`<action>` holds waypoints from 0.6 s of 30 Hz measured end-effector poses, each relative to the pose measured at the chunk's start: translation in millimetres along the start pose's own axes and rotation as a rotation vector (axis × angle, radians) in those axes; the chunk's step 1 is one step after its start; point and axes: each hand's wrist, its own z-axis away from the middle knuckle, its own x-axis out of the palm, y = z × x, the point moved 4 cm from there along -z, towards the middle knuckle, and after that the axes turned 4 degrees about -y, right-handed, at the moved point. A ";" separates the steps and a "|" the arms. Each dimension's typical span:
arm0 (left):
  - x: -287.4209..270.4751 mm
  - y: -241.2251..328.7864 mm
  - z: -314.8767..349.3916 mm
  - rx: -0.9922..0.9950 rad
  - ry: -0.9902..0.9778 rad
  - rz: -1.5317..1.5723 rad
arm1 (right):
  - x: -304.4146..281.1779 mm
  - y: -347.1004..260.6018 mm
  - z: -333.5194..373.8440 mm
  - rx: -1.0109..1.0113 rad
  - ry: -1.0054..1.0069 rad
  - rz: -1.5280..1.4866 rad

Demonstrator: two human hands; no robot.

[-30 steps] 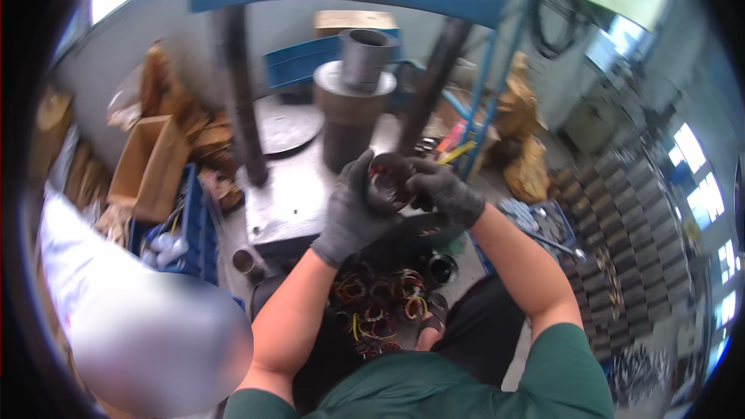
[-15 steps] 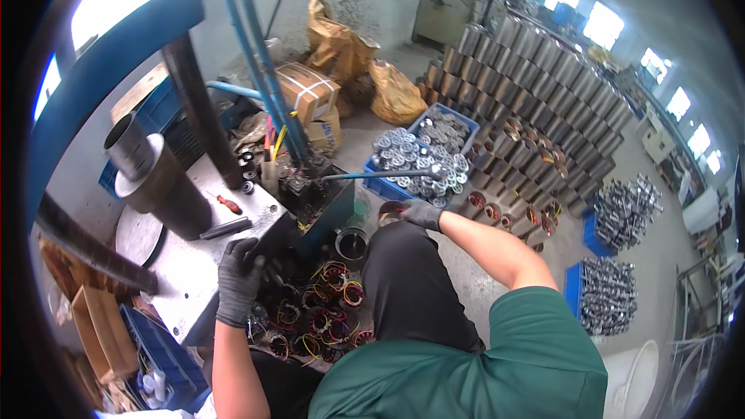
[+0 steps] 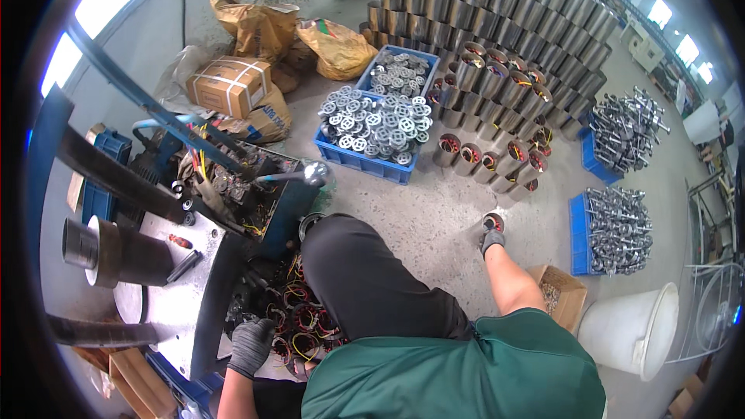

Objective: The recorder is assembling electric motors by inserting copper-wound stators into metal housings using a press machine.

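Stretched out to the right, my right hand [image 3: 491,240] in a grey glove grips a short metal motor housing [image 3: 494,221] with red wire showing in its mouth. The housing is low over the floor, apart from a group of similar wired housings [image 3: 486,163]. My left hand [image 3: 251,348], also gloved, is beside the near corner of the press table [image 3: 194,326]. Its fingers point away and are partly hidden, so their grip is unclear. Several wound stators [image 3: 305,318] with red and yellow leads lie between that hand and my knee.
Stacked bare metal cylinders [image 3: 504,0] rise behind the wired housings. Blue crates of silver end covers [image 3: 372,124] stand ahead, and crates of shafts [image 3: 617,229] at the right. A white bucket [image 3: 628,330] and an open carton [image 3: 559,295] are near my right arm.
My right hand has swung from beside my knee out to the right with the housing. My left hand has dropped nearer along the table edge. The view has turned right.
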 end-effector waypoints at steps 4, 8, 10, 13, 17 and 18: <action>1.5 -9.6 6.8 -0.253 -0.061 0.026 | 23.0 29.6 -3.7 0.007 0.045 -0.082; -4.3 -16.7 14.3 -0.404 -0.044 0.031 | 68.4 -47.3 66.2 -0.184 -0.112 -0.080; -16.6 -4.2 17.5 -0.414 -0.031 -0.003 | 94.7 -96.4 107.1 -0.315 -0.166 -0.225; -15.4 -1.0 -6.2 -0.343 -0.032 0.005 | 95.2 -152.2 72.7 -0.380 -0.143 -0.216; -18.1 -4.0 8.1 -0.412 -0.091 0.066 | 144.3 -190.8 63.5 -0.328 -0.121 -0.118; -22.3 2.3 8.2 -0.424 -0.087 0.063 | 154.6 -191.4 52.7 -0.325 -0.133 -0.116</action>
